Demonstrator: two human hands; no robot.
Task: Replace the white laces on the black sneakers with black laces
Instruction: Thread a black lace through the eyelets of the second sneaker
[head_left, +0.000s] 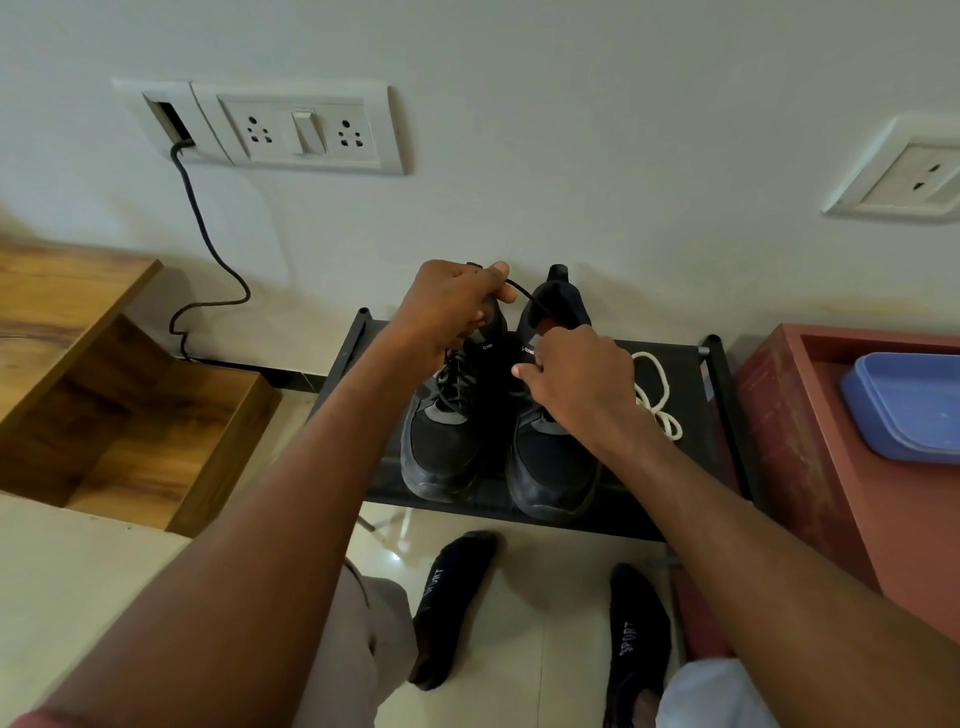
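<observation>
Lacing risk on the right black mesh sneaker (550, 457)
We pinch the thin black lace (524, 294) in left hand (452, 306) and right hand (576, 379) fingers; uneven pulling could unthread it.

Two black sneakers stand side by side, toes toward the person, on a black mesh rack (691, 384) against the wall. The left sneaker (447, 431) is already threaded with a black lace criss-crossing its eyelets, a grey panel showing below them. The right sneaker (550, 457) has its tongue standing up, with an orange lining visible inside the collar. A black lace (525, 292) runs taut from the left hand (452, 306), which pinches it above the shoes, down to the right sneaker, where the right hand (576, 379) grips at the eyelets. A white lace (660, 395) lies in loose loops on the rack just right of the right sneaker.
</observation>
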